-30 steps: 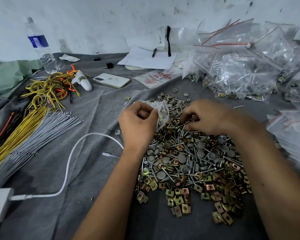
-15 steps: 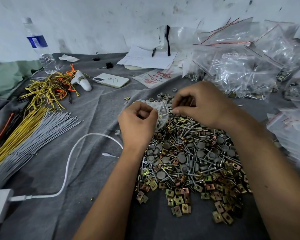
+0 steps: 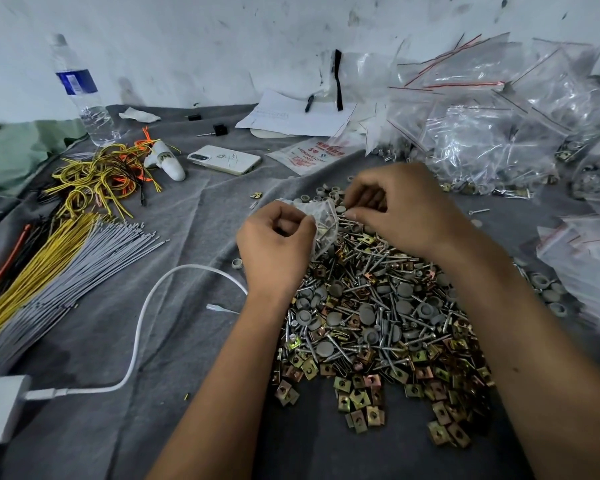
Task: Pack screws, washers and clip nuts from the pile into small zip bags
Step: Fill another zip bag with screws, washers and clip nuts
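1. L hand (image 3: 278,244) curled in a loose fist, thumb + fingers pinched on the edge of a small zip bag (image 3: 321,223); bag sits at the far-left edge of the pile (image 3: 378,317), mouth facing R.
2. R hand (image 3: 400,206) just beside the bag mouth, fingertips (image 3: 352,213) bunched together as if on small parts. Can't tell what or how many; grip hidden by the knuckles.
3. Step in hand (judged): feeding parts into the bag. To do it well: keep L pinch pulling the mouth open, bring R fingertips right over the opening before release, send screws in head first so points don't snag the film.
4. Risk: thin film vs sharp screw tips, likely puncture if pushed.
5. Materials: screws (image 3: 368,268) slim, bright metal, threaded, pointed. Washers (image 3: 366,311) flat round discs, matte grey, prob. rubber-faced. Clip nuts (image 3: 357,398) squarish folded sheet, yellow/bronze iridescent plating, hole in centre, mostly at the near edge of the pile.
6. Bag clear, crinkly, soft. Filled bags (image 3: 499,133) w/ red zip strips heaped far R.
7. Surface: grey felt-like cloth (image 3: 187,341), slightly creased; parts shouldn't roll far.
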`<control>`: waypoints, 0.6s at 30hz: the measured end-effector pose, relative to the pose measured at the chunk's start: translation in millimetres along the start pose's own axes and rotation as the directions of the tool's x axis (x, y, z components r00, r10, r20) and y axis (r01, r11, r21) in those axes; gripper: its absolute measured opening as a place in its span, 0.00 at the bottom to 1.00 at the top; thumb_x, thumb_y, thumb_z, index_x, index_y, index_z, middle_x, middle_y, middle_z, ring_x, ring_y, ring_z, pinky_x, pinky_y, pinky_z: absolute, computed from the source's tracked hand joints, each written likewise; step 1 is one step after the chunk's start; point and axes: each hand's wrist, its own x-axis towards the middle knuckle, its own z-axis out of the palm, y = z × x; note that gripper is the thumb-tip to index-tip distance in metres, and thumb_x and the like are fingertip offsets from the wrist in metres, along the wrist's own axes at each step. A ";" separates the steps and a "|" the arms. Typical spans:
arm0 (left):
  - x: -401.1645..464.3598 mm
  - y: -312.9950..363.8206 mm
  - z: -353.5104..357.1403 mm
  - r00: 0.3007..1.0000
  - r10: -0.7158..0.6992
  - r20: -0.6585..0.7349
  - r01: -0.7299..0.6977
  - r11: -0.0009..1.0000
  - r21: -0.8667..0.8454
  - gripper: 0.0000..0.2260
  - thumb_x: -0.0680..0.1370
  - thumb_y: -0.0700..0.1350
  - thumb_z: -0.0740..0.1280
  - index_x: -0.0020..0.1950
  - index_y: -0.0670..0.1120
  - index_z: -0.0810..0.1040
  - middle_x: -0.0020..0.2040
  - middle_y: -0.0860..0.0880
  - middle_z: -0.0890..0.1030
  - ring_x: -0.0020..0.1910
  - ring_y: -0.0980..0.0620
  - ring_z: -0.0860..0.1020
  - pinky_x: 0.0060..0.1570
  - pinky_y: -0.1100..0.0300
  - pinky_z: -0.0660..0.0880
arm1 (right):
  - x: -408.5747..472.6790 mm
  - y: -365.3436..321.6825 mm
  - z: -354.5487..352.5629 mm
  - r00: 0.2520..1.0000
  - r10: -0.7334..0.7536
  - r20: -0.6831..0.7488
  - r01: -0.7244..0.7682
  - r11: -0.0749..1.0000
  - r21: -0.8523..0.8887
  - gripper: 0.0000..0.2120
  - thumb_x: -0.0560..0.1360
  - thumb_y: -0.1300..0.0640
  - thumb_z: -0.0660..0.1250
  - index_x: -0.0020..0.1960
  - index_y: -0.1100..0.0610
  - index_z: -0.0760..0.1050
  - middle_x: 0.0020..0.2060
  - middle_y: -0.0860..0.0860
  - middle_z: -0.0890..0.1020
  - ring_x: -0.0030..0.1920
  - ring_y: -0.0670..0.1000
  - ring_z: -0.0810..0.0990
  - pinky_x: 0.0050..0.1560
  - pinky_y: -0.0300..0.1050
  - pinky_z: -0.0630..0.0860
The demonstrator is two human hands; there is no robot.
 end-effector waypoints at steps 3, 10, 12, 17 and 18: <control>-0.4 -0.1 0.2 1.000 -0.003 0.000 0.003 1.000 -0.002 0.07 0.76 0.38 0.74 0.39 0.43 0.81 0.27 0.47 0.75 0.27 0.48 0.74 0.28 0.57 0.71 | -1.1 6.9 -9.7 0.969 0.122 0.217 -0.079 0.978 -0.195 0.05 0.73 0.55 0.77 0.44 0.46 0.82 0.40 0.41 0.83 0.40 0.38 0.81 0.45 0.38 0.79; -0.4 0.0 -1.5 0.999 -0.033 -0.020 0.031 0.997 -0.074 0.06 0.78 0.38 0.73 0.41 0.44 0.81 0.27 0.48 0.79 0.24 0.50 0.76 0.27 0.57 0.74 | -0.7 8.0 0.6 0.886 0.258 0.386 -0.084 0.907 -0.413 0.03 0.74 0.54 0.77 0.43 0.52 0.84 0.38 0.45 0.83 0.38 0.43 0.80 0.36 0.39 0.74; -1.2 0.4 -0.2 1.000 -0.027 -0.013 0.025 0.996 -0.086 0.06 0.78 0.38 0.73 0.40 0.44 0.81 0.27 0.46 0.79 0.25 0.50 0.76 0.27 0.57 0.74 | -0.6 7.4 -0.5 0.882 0.256 0.396 -0.079 0.909 -0.410 0.03 0.74 0.54 0.77 0.43 0.51 0.84 0.39 0.45 0.83 0.39 0.43 0.80 0.37 0.40 0.75; -0.5 0.4 0.1 0.998 -0.052 -0.019 0.050 0.991 -0.124 0.08 0.77 0.37 0.73 0.39 0.44 0.80 0.26 0.50 0.78 0.24 0.53 0.76 0.27 0.59 0.74 | -4.4 8.8 -4.5 0.911 0.188 0.367 -0.052 0.936 -0.348 0.05 0.74 0.55 0.76 0.44 0.47 0.81 0.43 0.42 0.82 0.44 0.42 0.79 0.44 0.41 0.76; 0.0 0.0 -0.4 0.998 -0.053 -0.021 0.051 0.993 -0.104 0.08 0.77 0.38 0.73 0.39 0.46 0.81 0.26 0.51 0.78 0.25 0.53 0.76 0.27 0.58 0.74 | -5.5 8.8 -5.6 0.925 0.169 0.340 -0.061 0.950 -0.307 0.06 0.75 0.55 0.75 0.44 0.46 0.80 0.44 0.42 0.81 0.44 0.41 0.79 0.43 0.39 0.73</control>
